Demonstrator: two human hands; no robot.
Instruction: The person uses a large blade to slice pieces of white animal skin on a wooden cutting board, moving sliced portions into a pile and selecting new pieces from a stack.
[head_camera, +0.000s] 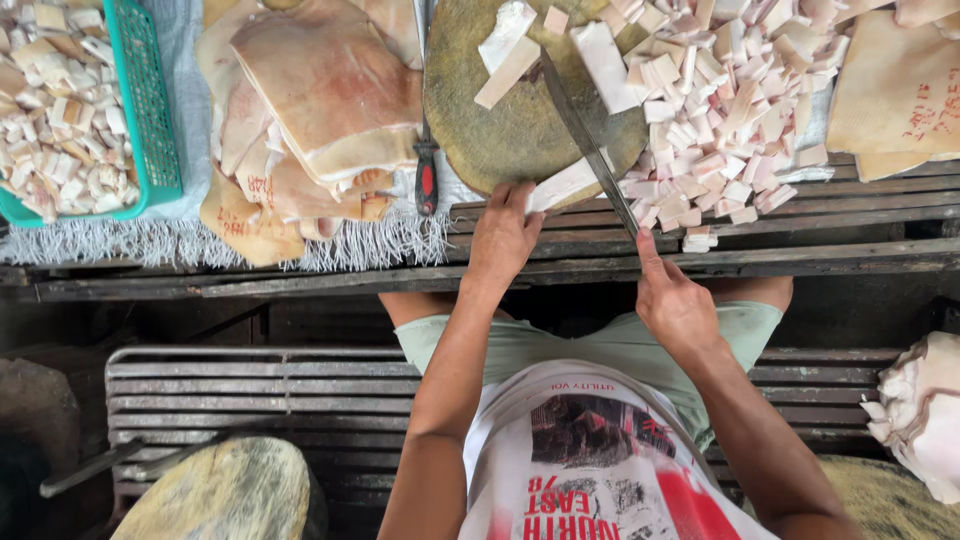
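Two hands are at work on the round chopping block (520, 110): a pale fat strip (565, 185) is pinned at its near edge under the left hand (503, 235), fingers together, while the long knife (585, 140) is gripped by the right hand (675, 300), fingers clamped on its handle, so cut cubes (720, 110) are gathered on the right.

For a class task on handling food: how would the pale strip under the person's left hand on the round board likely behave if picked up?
The strip looks like fatty skin, so it is probably slippery. It is long and thin, overhanging the round board, so it may sag. The left hand presses it while the knife in the right hand cuts, suggesting it slides easily.
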